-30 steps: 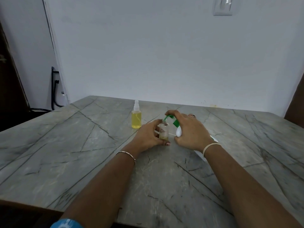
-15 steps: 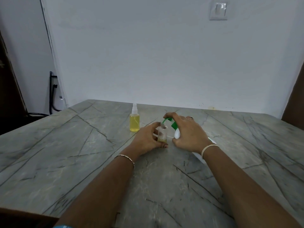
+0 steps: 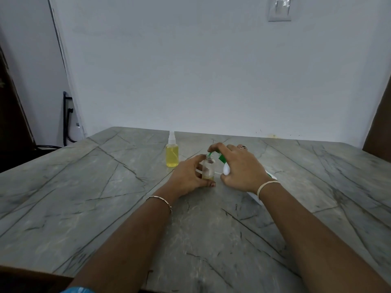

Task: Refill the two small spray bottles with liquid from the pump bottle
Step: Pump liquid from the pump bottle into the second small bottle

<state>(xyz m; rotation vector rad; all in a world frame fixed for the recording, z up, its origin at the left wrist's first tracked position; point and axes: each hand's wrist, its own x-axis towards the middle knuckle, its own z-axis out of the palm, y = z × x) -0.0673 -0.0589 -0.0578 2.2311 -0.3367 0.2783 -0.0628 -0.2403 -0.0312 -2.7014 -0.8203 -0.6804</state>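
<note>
A small clear spray bottle (image 3: pixel 208 168) stands uncapped on the grey stone table (image 3: pixel 105 187), with a little yellow liquid at its bottom. My left hand (image 3: pixel 188 176) grips it from the left. My right hand (image 3: pixel 239 166) covers a white pump bottle (image 3: pixel 226 169) with a green pump head (image 3: pixel 222 158); its fingers curl over the pump and the green nozzle reaches the small bottle's mouth. A second small spray bottle (image 3: pixel 172 154), full of yellow liquid and with its white sprayer on, stands behind to the left.
A white object (image 3: pixel 257 196) lies on the table under my right wrist, mostly hidden. A white wall rises behind the table's far edge. Dark cables (image 3: pixel 67 119) hang at the left, off the table.
Both hands stay on the bottles in the same grip. The camera tilted upward, so everything sits lower in the frame.
</note>
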